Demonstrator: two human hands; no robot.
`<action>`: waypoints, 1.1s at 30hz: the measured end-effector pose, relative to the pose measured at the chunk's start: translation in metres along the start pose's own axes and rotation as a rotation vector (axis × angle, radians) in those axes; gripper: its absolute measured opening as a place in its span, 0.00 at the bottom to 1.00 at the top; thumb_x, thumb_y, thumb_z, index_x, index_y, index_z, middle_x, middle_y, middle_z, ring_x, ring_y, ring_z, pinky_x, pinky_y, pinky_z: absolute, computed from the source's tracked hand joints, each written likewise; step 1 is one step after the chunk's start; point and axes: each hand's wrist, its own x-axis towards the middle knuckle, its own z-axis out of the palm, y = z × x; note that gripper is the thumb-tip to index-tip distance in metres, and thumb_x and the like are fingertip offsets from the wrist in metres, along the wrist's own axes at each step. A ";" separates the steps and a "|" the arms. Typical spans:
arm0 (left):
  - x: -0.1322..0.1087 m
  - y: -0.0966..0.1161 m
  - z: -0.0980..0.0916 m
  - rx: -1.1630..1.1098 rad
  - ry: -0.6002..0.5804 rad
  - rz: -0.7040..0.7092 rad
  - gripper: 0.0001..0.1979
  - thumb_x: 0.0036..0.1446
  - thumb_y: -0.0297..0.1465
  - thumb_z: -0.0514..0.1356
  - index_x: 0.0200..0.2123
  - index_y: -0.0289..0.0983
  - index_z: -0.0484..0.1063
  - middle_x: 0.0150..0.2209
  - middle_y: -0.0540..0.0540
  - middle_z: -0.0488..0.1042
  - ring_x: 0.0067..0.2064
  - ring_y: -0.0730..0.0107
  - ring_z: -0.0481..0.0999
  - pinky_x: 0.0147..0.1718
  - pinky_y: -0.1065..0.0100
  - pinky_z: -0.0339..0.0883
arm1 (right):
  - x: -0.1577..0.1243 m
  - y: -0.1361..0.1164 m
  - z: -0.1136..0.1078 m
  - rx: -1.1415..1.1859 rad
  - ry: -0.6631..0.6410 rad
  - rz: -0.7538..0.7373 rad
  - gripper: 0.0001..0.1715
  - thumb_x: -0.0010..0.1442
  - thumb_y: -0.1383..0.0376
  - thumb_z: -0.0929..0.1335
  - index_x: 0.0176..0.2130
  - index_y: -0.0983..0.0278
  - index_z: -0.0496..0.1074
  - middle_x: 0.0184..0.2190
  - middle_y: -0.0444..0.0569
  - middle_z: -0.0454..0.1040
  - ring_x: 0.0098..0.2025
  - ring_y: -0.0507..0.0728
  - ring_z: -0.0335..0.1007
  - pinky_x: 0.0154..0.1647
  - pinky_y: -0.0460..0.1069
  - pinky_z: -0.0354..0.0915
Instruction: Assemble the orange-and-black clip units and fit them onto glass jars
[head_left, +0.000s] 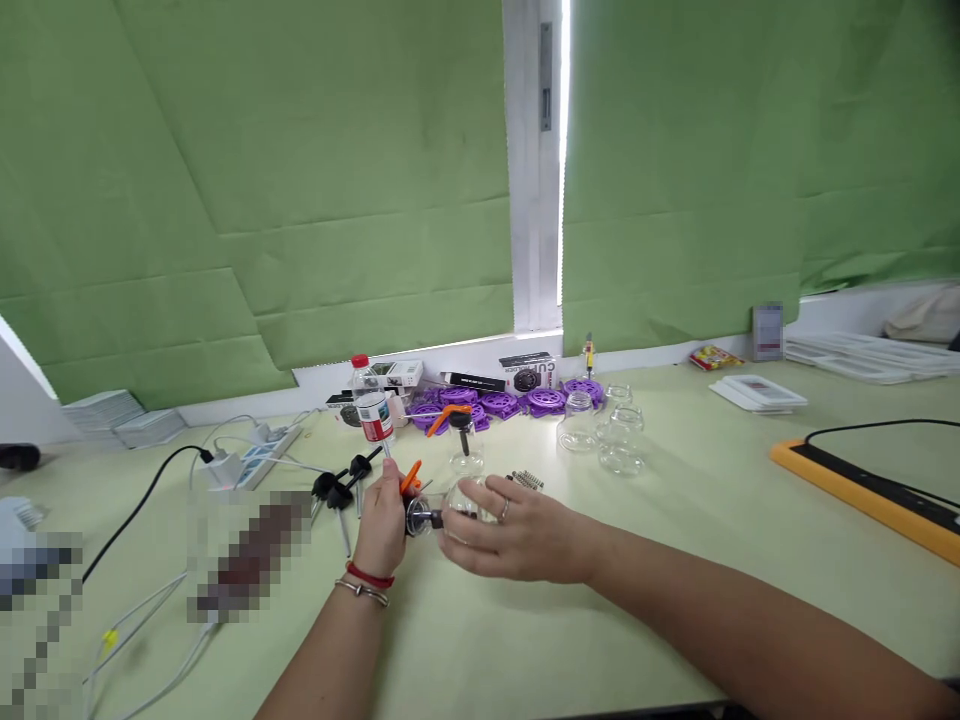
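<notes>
My left hand [384, 515] is closed around a black lid with an orange handle [411, 478], partly hidden by the fingers. My right hand [506, 530], a ring on one finger, curls around a small clear glass jar [454, 496] lying on its side. The jar's mouth points left at the black lid, and a dark shaft shows inside the glass. Whether lid and rim touch is hard to tell. Just beyond, another glass jar [466, 464] stands upright with a black top and an orange handle. Several black lids with rods [341, 492] lie left of my left hand.
Several clear glass jars [621, 458] stand to the right. Purple discs [546, 402], boxes [526, 374] and a red-capped bottle [375, 412] line the back. A power strip [262, 458] with cables is at left, an orange-and-black device [870, 497] at right.
</notes>
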 end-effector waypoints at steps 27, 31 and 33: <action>0.010 0.000 -0.006 -0.134 0.135 -0.106 0.24 0.53 0.53 0.50 0.21 0.38 0.60 0.17 0.49 0.70 0.19 0.69 0.70 0.13 0.71 0.61 | -0.092 0.036 -0.008 -0.324 0.614 0.709 0.35 0.46 0.59 0.71 0.51 0.61 0.58 0.53 0.56 0.64 0.58 0.66 0.55 0.57 0.63 0.55; 0.010 -0.004 -0.003 -0.137 0.106 -0.086 0.24 0.52 0.53 0.51 0.20 0.38 0.60 0.17 0.49 0.70 0.21 0.67 0.71 0.13 0.71 0.62 | -0.119 0.068 0.004 -0.169 0.608 1.078 0.39 0.47 0.52 0.70 0.54 0.61 0.55 0.52 0.55 0.65 0.54 0.64 0.62 0.52 0.58 0.61; 0.011 -0.004 -0.003 -0.148 0.118 -0.107 0.24 0.52 0.53 0.51 0.20 0.38 0.60 0.16 0.49 0.69 0.19 0.68 0.70 0.13 0.71 0.62 | -0.124 0.079 0.011 -0.166 0.536 1.108 0.39 0.48 0.51 0.69 0.55 0.62 0.55 0.52 0.55 0.64 0.52 0.63 0.64 0.51 0.56 0.61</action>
